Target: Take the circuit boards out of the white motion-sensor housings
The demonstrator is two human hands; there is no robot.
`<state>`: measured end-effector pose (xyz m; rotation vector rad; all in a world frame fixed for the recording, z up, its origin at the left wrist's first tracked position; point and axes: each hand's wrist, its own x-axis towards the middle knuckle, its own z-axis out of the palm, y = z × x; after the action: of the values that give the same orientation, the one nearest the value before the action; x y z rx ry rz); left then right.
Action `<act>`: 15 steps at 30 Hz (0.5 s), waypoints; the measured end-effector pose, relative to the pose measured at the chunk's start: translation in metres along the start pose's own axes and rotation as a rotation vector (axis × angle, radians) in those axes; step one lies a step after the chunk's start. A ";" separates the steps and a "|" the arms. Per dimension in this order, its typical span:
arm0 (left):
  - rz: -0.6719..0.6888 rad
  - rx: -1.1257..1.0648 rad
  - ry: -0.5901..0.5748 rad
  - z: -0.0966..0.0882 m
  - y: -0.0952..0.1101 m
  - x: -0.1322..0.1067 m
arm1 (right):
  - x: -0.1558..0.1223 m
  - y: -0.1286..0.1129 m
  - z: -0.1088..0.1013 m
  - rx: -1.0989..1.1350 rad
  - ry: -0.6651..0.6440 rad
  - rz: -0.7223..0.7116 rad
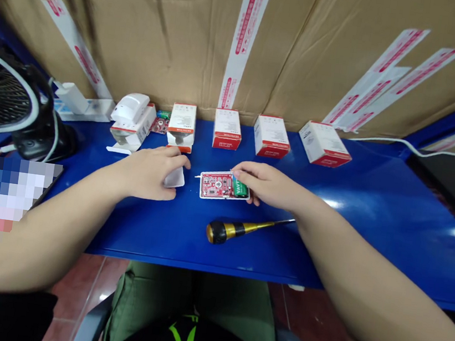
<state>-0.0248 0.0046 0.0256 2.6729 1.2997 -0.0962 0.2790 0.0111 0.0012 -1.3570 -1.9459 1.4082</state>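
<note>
On the blue bench, along the far edge, a row of white-and-red cartons, their print too small to read; nearer, a black-and-gold screwdriver, lying loose. Left hand closed around a white plastic cover. Right hand curved, fingertips at a green battery on a red circuit board in a white casing; firmness of hold impossible to tell.

The circuit board is glossy red, its casing smooth white plastic.
</note>
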 end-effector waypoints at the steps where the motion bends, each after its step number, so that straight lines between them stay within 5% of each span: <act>1: 0.011 0.003 0.032 0.000 0.001 0.000 | -0.001 0.000 0.001 0.011 -0.004 0.007; 6: 0.212 -0.081 0.198 0.007 0.011 0.005 | -0.003 0.000 0.009 -0.016 -0.027 -0.038; 11: 0.264 -0.086 0.166 0.018 0.019 0.009 | -0.007 -0.003 0.013 -0.215 -0.029 -0.098; 15: 0.259 -0.073 0.147 0.018 0.018 0.008 | -0.023 -0.014 -0.011 -0.464 0.024 -0.139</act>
<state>-0.0048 -0.0032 0.0094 2.8011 0.9589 0.1795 0.2911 -0.0038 0.0237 -1.3784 -2.3961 0.9031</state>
